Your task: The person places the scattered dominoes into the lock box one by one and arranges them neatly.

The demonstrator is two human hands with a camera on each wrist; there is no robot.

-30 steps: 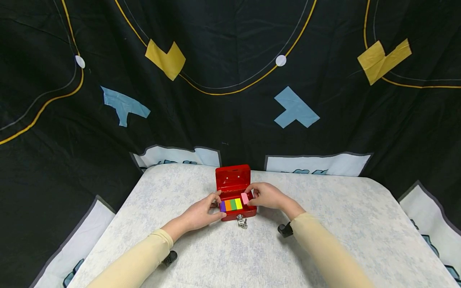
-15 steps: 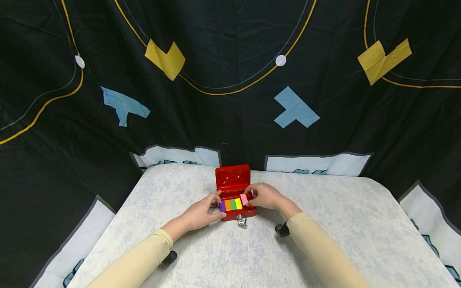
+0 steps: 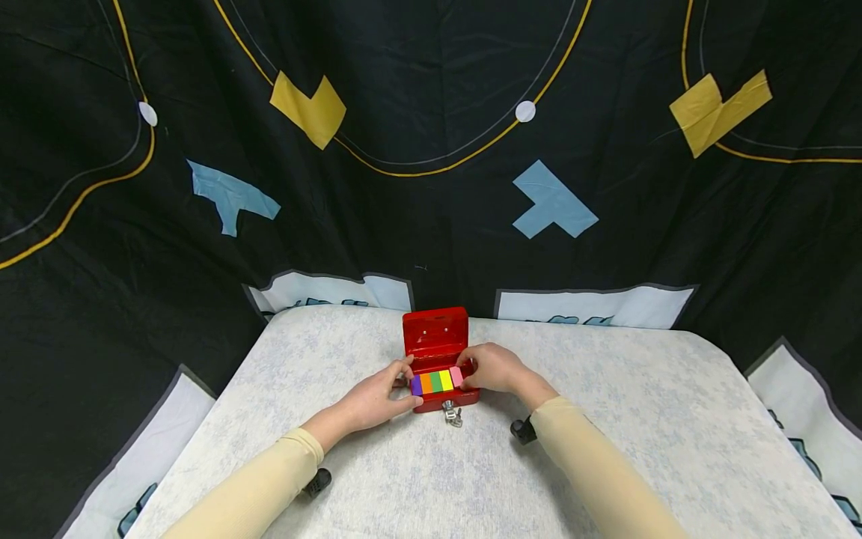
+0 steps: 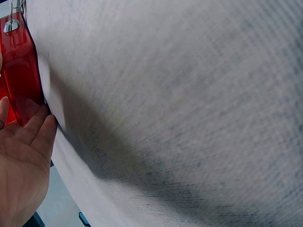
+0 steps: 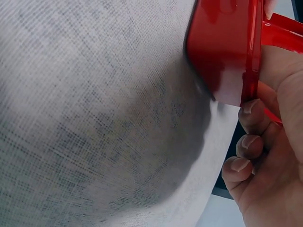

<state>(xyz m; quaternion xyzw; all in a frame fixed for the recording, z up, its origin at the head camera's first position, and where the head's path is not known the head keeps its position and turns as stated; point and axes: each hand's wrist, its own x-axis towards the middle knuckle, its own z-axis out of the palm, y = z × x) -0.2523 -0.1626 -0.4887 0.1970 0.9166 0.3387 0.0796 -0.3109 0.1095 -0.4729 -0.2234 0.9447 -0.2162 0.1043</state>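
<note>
A small red cash box [image 3: 435,329] stands on the table with its lid raised. In it lies a row of purple [image 3: 416,385], orange [image 3: 426,384], green [image 3: 436,382] and yellow blocks [image 3: 446,380]. My right hand [image 3: 501,367] pinches a pink block [image 3: 456,376] between thumb and index finger at the row's right end. In the right wrist view the other fingers [image 5: 251,146] curl outside the box's end wall. My left hand [image 3: 377,397] grips the box's left end, thumb at the front corner and index finger towards the back; its outer fingers [image 4: 40,130] touch the wall.
Keys [image 3: 453,417] hang from the lock at the box's front. A pale patterned cloth covers the table [image 3: 431,479]. Behind it hangs a black curtain [image 3: 431,224] with yellow and blue patches. Black wrist devices [image 3: 523,430] sit under both forearms.
My right hand has brought the pink block left and lower, from a tilted position above the box to beside the yellow block, in line with the row. The left hand has stayed put.
</note>
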